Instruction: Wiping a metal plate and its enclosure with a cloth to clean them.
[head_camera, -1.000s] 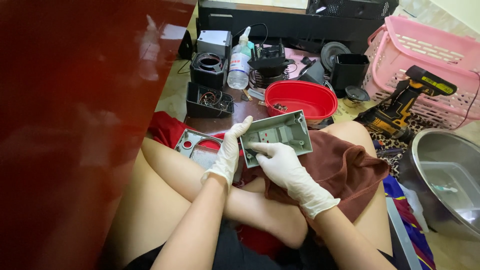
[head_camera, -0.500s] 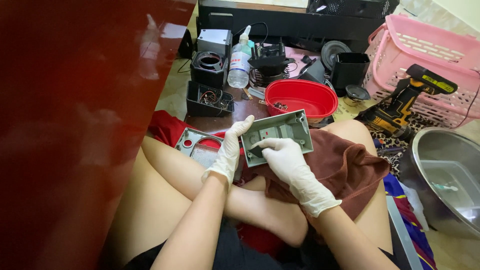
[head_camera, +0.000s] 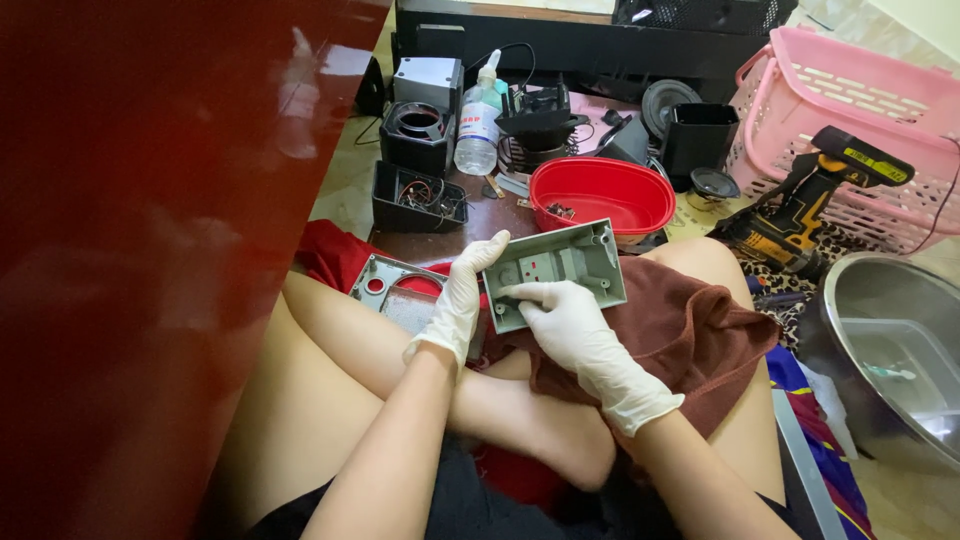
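I sit cross-legged on the floor, both hands in white gloves. My left hand (head_camera: 460, 295) grips the left edge of a grey plastic housing panel (head_camera: 560, 265), holding it tilted over my lap. My right hand (head_camera: 565, 325) rests on the panel's lower part, its index finger pressing on the inner face near the left corner. A second grey panel with round holes (head_camera: 395, 290) lies by my left knee on a red cloth. A brown cloth (head_camera: 690, 320) covers my right thigh under the panel.
A red bowl (head_camera: 600, 195) with small parts stands just beyond the panel. Black speaker boxes (head_camera: 415, 165), a clear bottle (head_camera: 478, 125), a pink basket (head_camera: 850, 130), a yellow-black drill (head_camera: 810, 205) and a steel basin (head_camera: 890, 350) surround me. Red cabinet side (head_camera: 150, 250) fills the left.
My right hand's fingers have shifted slightly leftward across the panel's inner face. The panel and my left hand stay almost still.
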